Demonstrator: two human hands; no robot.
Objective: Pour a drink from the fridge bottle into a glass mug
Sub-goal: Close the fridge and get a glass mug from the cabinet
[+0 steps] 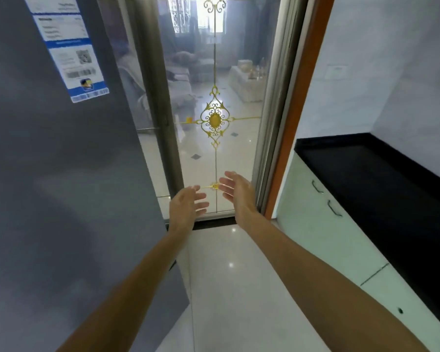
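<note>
Your left hand (186,207) is open, fingers spread and slightly curled, palm turned inward; its grip holds nothing. Your right hand (235,190) is likewise open and empty, palm facing the left one, the two near each other but apart, just below the centre of the frame. Both bare forearms run back to the lower edge.

The left hand sits just beside the right edge of the grey fridge (61,186), which fills the left half of the frame with its door shut. A blue and white label (69,47) is stuck at its upper left. The bottle and the glass mug are not in view.

Behind the hands stands a glass door (229,72) with gold ornament (215,120), a blurred room showing through it. At right, a black worktop (381,184) runs over pale cabinets (323,224) with dark handles. The floor (239,288) is glossy white tile.
</note>
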